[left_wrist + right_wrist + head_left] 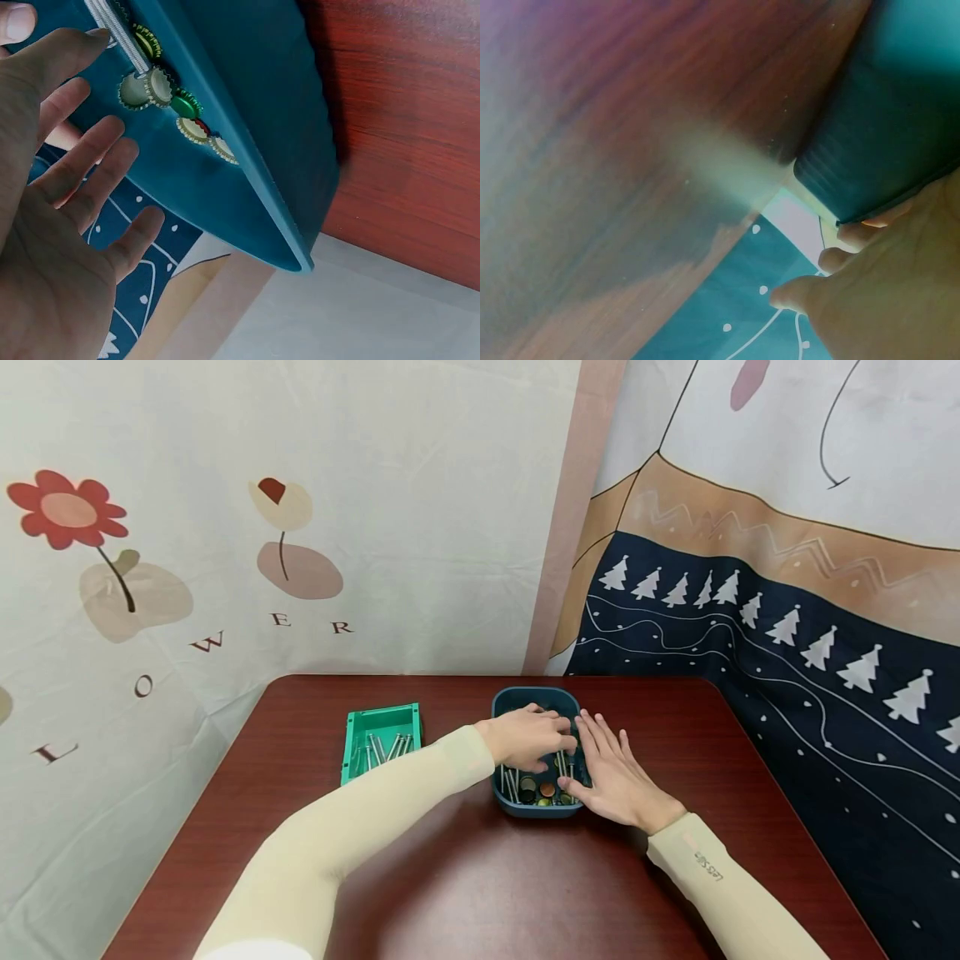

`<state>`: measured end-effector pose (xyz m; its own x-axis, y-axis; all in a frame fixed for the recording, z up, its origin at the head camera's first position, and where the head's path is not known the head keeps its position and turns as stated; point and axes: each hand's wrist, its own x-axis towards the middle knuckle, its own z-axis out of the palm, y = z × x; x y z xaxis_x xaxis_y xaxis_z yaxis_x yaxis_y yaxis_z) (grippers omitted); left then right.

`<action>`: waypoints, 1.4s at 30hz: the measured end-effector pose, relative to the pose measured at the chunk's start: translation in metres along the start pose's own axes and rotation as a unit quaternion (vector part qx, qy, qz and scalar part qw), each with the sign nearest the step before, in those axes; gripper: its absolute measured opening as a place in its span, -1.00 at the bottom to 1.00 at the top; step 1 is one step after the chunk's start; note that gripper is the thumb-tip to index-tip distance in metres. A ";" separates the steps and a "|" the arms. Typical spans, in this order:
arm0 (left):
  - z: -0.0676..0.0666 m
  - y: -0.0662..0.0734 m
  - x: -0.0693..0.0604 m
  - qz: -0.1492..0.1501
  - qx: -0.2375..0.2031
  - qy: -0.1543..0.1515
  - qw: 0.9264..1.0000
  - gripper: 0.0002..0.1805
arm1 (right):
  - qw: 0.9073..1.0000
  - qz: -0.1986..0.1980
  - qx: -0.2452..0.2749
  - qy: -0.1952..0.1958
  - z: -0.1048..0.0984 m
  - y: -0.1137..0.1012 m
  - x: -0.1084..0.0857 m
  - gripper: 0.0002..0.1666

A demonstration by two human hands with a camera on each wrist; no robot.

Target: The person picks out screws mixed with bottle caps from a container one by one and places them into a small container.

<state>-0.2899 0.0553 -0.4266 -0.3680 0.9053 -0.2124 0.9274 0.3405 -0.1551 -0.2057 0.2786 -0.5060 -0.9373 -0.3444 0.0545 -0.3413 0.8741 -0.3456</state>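
Head view: bolts (512,783) lie near hands (527,739) (621,778), perhaps touching.

Metal screws (129,45), seemingly plastic bin (285,120).

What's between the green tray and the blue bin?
In the head view, the person's left sleeve crosses between the green tray and blue bin; the visible tabletop there is bare, though the sleeve hides part.

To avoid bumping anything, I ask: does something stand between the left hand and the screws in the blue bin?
Nothing visible does: the left hand reaches over the open bin, near its screws.
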 end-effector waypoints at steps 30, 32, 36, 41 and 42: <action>0.009 0.010 0.031 0.017 0.051 -0.070 0.996 -0.75 | 1.000 -0.004 -0.001 0.018 0.003 0.002 0.000 0.30; 0.008 0.009 0.030 0.013 0.053 -0.075 0.996 -0.78 | 1.000 -0.003 0.000 0.019 0.003 0.001 0.000 0.29; 0.005 0.007 0.026 -0.005 0.057 -0.081 0.995 -0.79 | 1.000 -0.001 0.001 0.019 0.003 0.001 0.001 0.29; 0.002 0.005 0.020 -0.020 0.036 -0.093 0.995 -0.71 | 1.000 0.002 0.004 0.013 0.002 0.000 0.001 0.29; 0.001 0.004 0.019 -0.022 0.026 -0.093 0.995 -0.70 | 1.000 0.003 0.004 0.011 0.002 0.000 0.001 0.29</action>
<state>-0.2933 0.0739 -0.4322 -0.4194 0.8249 -0.3789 0.9068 0.3612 -0.2175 -0.2064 0.2781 -0.5080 -0.9404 -0.3320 0.0739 -0.3360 0.8730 -0.3535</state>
